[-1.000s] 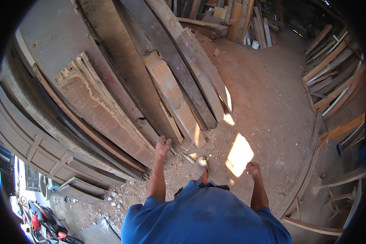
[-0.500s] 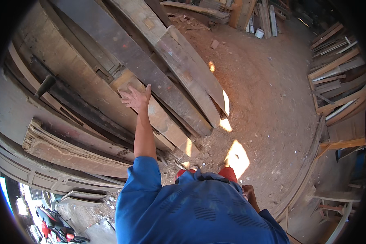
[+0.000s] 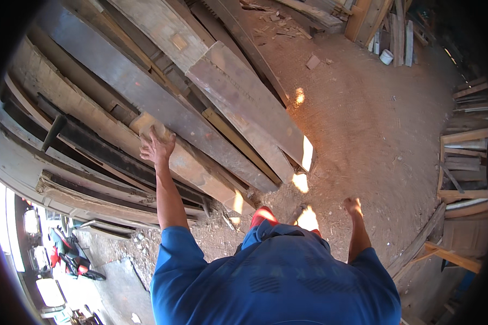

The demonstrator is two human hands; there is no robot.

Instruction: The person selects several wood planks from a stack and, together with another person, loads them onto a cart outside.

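My left hand reaches out to the upper left and lies on the upper end of a worn wooden plank. Its fingers are spread over the plank's pale end, with the thumb toward the right. That plank leans among several other long boards, beside a wide grey board on its right. My right hand hangs over the dirt floor on the right, closed in a loose fist. Nothing shows in it.
A splintered beam lies at left, below a dark handle-like peg. More timber is stacked in a wooden frame at right. A white bucket stands far off. A motorcycle is at lower left.
My right hand has come out from beside my body, over the floor. My left hand stays on the plank, though lower and further left in view. The whole view has shifted.
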